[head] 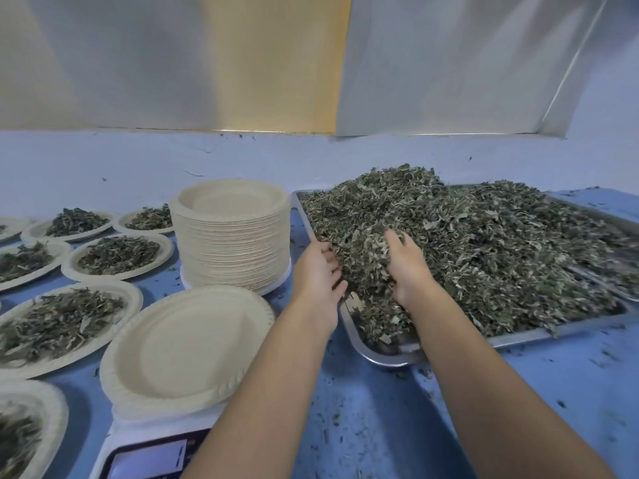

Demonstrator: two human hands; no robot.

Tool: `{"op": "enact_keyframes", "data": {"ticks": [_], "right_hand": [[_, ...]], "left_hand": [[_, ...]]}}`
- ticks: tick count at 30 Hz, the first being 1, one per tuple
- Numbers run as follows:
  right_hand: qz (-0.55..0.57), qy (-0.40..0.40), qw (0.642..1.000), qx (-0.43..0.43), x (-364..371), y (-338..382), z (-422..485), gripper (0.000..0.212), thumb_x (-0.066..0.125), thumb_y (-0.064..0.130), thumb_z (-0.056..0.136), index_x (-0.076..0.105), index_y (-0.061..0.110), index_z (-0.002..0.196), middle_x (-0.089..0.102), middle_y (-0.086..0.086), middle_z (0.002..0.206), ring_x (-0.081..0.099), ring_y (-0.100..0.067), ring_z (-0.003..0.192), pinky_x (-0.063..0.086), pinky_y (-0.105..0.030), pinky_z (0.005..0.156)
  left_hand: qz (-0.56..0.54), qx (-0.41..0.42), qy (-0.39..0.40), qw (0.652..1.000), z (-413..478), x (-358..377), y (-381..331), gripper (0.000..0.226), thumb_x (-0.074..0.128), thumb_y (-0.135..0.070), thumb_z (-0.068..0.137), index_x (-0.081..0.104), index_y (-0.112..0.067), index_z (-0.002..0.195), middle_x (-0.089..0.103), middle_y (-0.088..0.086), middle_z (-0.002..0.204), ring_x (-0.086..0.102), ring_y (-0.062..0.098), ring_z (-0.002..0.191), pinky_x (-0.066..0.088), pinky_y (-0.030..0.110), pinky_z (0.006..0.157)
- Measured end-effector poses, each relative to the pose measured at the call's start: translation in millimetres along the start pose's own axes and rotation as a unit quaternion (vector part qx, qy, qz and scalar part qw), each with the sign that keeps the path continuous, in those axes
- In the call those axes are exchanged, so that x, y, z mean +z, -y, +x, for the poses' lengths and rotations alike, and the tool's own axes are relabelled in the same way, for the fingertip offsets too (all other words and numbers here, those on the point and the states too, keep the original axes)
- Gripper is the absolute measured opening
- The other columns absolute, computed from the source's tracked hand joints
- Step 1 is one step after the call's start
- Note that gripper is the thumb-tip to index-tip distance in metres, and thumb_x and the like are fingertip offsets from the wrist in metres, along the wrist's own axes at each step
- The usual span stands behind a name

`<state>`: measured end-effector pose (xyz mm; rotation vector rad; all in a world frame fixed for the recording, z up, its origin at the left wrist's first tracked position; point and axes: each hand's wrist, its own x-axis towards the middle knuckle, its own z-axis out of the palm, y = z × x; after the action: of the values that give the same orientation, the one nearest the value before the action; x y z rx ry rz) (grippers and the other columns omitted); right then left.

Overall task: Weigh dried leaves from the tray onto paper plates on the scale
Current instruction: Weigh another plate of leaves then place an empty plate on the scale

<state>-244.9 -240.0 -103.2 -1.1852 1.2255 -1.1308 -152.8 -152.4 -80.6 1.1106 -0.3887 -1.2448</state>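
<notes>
A metal tray (383,357) on the right holds a big heap of dried leaves (484,243). My left hand (320,271) and my right hand (406,264) cup a clump of leaves (366,257) between them at the tray's near left end, fingers curled into the heap. An empty paper plate (183,347) sits on the white scale (145,454) at the lower left, apart from both hands. The scale's display is partly hidden by my left forearm.
A tall stack of paper plates (231,236) stands between the scale and the tray. Several plates filled with leaves (117,254) cover the blue table (380,426) on the left. Leaf crumbs lie scattered on the table. A steel wall panel (449,63) rises behind.
</notes>
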Motion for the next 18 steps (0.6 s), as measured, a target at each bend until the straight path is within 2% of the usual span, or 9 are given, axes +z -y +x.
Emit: {"op": "enact_keyframes", "data": {"ticks": [3,6,7,9,12,13,15,17,18], "right_hand": [[0.041,0.006,0.999,0.023,-4,6,-7,0.053,0.039,0.041,0.099,0.028,0.025,0.149,0.037,-0.002,0.147,0.045,-0.022,0.114,0.031,-0.051,0.106],[0.077,0.022,0.997,0.020,-2,11,-13,0.047,0.038,0.042,0.099,0.037,0.025,0.143,0.052,-0.002,0.127,0.053,-0.018,0.097,0.047,-0.044,0.094],[0.092,0.032,0.995,0.016,0,14,-16,0.044,0.039,0.042,0.099,0.041,0.024,0.140,0.057,-0.002,0.120,0.057,-0.020,0.096,0.050,-0.043,0.089],[0.128,0.054,0.990,0.008,8,21,-22,0.041,0.042,0.044,0.099,0.047,0.023,0.133,0.062,-0.005,0.119,0.063,-0.025,0.101,0.052,-0.047,0.092],[0.163,0.089,0.983,-0.012,28,34,-37,0.037,0.044,0.041,0.099,0.052,0.020,0.127,0.067,-0.009,0.115,0.066,-0.029,0.101,0.052,-0.050,0.092],[0.173,0.105,0.979,-0.025,36,38,-43,0.035,0.044,0.038,0.099,0.053,0.018,0.126,0.068,-0.010,0.112,0.067,-0.029,0.099,0.053,-0.049,0.090],[0.181,0.142,0.972,-0.045,53,43,-55,0.034,0.043,0.036,0.100,0.053,0.016,0.126,0.068,-0.010,0.111,0.068,-0.026,0.097,0.056,-0.042,0.084],[0.165,0.183,0.968,-0.053,72,45,-68,0.028,0.044,0.035,0.100,0.057,0.019,0.119,0.070,-0.005,0.103,0.069,-0.020,0.089,0.056,-0.032,0.072],[0.151,0.203,0.966,-0.055,81,45,-74,0.024,0.045,0.034,0.099,0.058,0.021,0.113,0.071,-0.003,0.097,0.070,-0.018,0.084,0.055,-0.029,0.067]], "left_hand": [[-0.044,-0.007,0.012,0.999,-1,3,4,0.048,0.039,-0.026,0.099,0.038,-0.001,0.140,0.040,0.016,0.145,0.037,0.026,0.135,0.031,0.035,0.108],[-0.080,-0.005,0.019,0.997,-2,2,3,0.047,0.039,-0.028,0.099,0.041,0.000,0.137,0.045,0.016,0.140,0.041,0.027,0.132,0.030,0.036,0.109],[-0.091,-0.003,0.023,0.996,-3,1,1,0.046,0.039,-0.030,0.098,0.044,-0.001,0.134,0.050,0.016,0.135,0.045,0.026,0.128,0.032,0.036,0.108],[-0.113,-0.005,0.034,0.993,-6,-4,-4,0.043,0.039,-0.032,0.098,0.050,-0.001,0.126,0.055,0.016,0.125,0.049,0.026,0.121,0.034,0.035,0.105],[-0.137,0.000,0.044,0.990,-11,-17,-15,0.036,0.037,-0.033,0.099,0.052,-0.003,0.113,0.055,0.016,0.120,0.054,0.027,0.112,0.037,0.036,0.100],[-0.137,0.006,0.042,0.990,-13,-24,-20,0.036,0.035,-0.033,0.099,0.051,-0.003,0.111,0.054,0.015,0.116,0.054,0.026,0.107,0.038,0.036,0.099],[-0.144,0.021,0.038,0.989,-17,-41,-32,0.035,0.033,-0.032,0.100,0.050,-0.004,0.112,0.053,0.014,0.112,0.051,0.026,0.111,0.037,0.036,0.099],[-0.157,0.030,0.037,0.986,-21,-62,-44,0.036,0.031,-0.030,0.100,0.050,-0.003,0.116,0.055,0.015,0.116,0.050,0.028,0.119,0.038,0.036,0.098],[-0.162,0.035,0.036,0.985,-25,-73,-50,0.035,0.031,-0.030,0.099,0.050,-0.004,0.114,0.056,0.016,0.113,0.053,0.029,0.114,0.040,0.036,0.095]]}}
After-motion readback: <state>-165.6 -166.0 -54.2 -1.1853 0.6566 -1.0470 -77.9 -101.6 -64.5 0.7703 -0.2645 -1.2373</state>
